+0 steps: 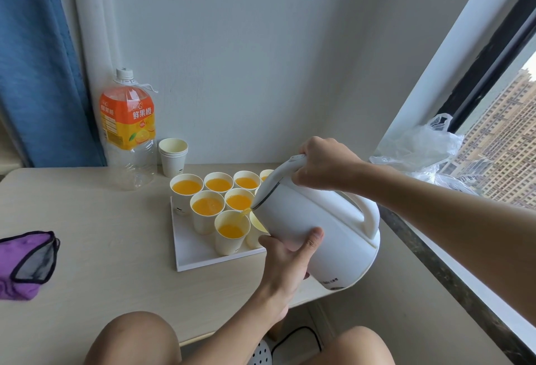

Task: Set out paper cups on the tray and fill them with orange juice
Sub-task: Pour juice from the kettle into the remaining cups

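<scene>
A white kettle [319,231] is tilted to the left over the white tray [197,257], and a stream of orange juice runs from its spout into the nearest paper cup [231,232]. My right hand [324,166] grips the top of the kettle near the lid. My left hand [285,254] supports the kettle's body from below, thumb up against its side. Several paper cups [207,211] filled with juice stand on the tray. One empty cup [255,231] is partly hidden behind the kettle.
An empty juice bottle [127,129] with an orange label stands at the back of the table, beside a stack of spare paper cups [173,157]. A purple mesh pouch [27,263] lies at the left. A plastic bag [417,147] lies on the window sill at the right.
</scene>
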### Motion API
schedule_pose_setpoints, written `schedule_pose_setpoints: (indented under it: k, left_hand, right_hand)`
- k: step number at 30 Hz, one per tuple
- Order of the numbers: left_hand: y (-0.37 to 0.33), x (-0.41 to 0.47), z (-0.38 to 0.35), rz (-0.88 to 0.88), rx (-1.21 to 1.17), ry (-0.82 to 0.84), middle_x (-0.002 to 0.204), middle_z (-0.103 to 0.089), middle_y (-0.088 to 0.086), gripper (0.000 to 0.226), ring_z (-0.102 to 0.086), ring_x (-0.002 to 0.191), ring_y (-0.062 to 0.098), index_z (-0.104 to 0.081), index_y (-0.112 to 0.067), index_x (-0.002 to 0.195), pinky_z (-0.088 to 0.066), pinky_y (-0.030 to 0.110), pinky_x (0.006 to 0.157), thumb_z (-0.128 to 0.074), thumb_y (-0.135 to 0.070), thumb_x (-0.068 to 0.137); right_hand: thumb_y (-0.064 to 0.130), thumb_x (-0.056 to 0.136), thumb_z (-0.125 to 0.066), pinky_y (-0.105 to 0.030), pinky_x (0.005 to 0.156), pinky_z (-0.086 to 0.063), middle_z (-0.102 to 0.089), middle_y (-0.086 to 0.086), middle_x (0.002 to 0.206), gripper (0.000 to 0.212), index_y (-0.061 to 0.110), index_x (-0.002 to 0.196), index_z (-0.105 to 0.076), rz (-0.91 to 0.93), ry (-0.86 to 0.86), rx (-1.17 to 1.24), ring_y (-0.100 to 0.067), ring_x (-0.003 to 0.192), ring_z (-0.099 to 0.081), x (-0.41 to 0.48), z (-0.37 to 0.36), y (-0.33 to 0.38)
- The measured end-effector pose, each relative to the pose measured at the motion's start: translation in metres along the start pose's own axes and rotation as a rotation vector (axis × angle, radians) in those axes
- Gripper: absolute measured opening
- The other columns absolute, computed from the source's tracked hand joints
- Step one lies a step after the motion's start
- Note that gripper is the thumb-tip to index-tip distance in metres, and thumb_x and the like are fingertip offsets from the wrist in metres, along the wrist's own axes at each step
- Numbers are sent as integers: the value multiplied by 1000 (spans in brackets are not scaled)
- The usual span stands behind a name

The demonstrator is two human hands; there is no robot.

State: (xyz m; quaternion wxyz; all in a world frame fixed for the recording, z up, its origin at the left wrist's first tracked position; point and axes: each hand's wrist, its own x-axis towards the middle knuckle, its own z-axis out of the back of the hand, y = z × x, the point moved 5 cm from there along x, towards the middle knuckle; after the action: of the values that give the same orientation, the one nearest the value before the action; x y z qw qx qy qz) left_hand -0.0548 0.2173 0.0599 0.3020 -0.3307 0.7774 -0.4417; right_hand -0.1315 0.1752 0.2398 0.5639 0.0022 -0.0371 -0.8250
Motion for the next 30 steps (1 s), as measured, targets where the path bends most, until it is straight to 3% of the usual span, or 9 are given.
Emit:
schedule_pose_setpoints:
  k: [9, 15, 22, 30]
  left_hand:
    - [9, 9, 3, -1, -4, 19, 127, -63, -10, 88, -63, 119, 15, -32, -23, 122, -62, 46, 88, -84, -60, 61]
    - [13, 14, 3, -11, -15, 38, 128, -68, -4, 103, -65, 120, 20, -36, -15, 131, -61, 55, 89, -87, -64, 56]
    - [10, 13, 1, -29, -3, 63, 128, -64, -5, 90, -63, 119, 18, -32, -18, 127, -62, 50, 89, -84, -58, 65]
    - [8, 17, 5, -50, 21, 44, 129, -64, -5, 93, -63, 120, 18, -36, -20, 124, -61, 56, 89, -83, -64, 58]
  right_hand:
    - [23, 78, -60, -25, 53, -39, -55, -4, 69, 14, 12, 72, -55, 4, 3, -11, -26, 64, -53, 0, 3, 1]
    - [22, 78, -60, -25, 51, -35, -53, -4, 67, 15, 11, 71, -53, 16, -8, -25, -26, 62, -50, 0, 6, 3]
    - [23, 79, -61, -25, 53, -38, -55, -4, 69, 15, 9, 78, -59, 11, -18, -25, -27, 65, -53, 0, 11, 2]
    - [22, 77, -59, -26, 53, -40, -57, -6, 71, 14, 8, 80, -61, 13, -33, -12, -28, 65, -54, 2, 11, 0]
